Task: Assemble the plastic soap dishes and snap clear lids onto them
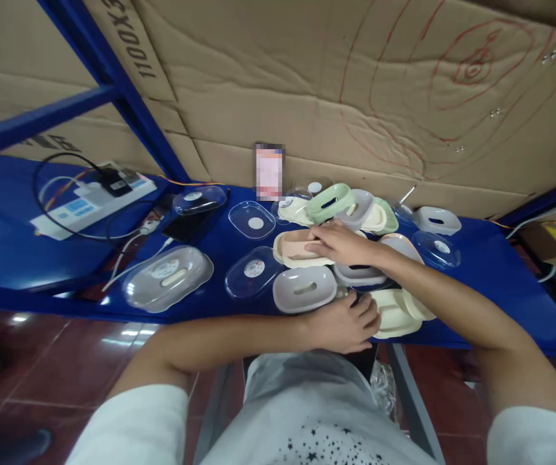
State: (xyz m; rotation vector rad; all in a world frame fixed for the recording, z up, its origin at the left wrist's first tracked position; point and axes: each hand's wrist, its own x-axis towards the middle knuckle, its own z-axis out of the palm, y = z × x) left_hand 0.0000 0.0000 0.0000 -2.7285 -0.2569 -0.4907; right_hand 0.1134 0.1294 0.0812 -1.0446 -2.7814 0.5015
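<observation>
R hand (pixel 339 242) is on the R end of a peach dish (pixel 297 245), thumb & fingers curled narrow over it; can't tell if it's a firm grip or just contact. Dish is an oblong w/ rounded corners, smooth & matte, prob. plastic; a cream rim shows under its edge. It lies mid-counter, btwn front & back edges, straight out past the R fingertips. L hand (pixel 343 325) is at the front edge of the counter (pixel 495 278), palm down, fingers bent & slightly apart; can't tell if it holds anything. Peach dish is farther back than L hand & a bit to its left. Just beside L hand: a glossy grey dish (pixel 290 290) w/ a slot in its base, on the left, & pale cream dishes (pixel 394 313) by the fingertips, on the right. Left of the grey dish, a clear lid (pixel 243 281), thin, shiny, oval, w/ a round sticker. Nr the back edge, a light-green dish (pixel 343 194) w/ a long slot sits tilted among other pcs. Toward the counter's left part, nr front edge, a grey lidded dish (pixel 146 284) under clear plastic. Creased brown cardboard (pixel 268 84) stands along the back edge.
</observation>
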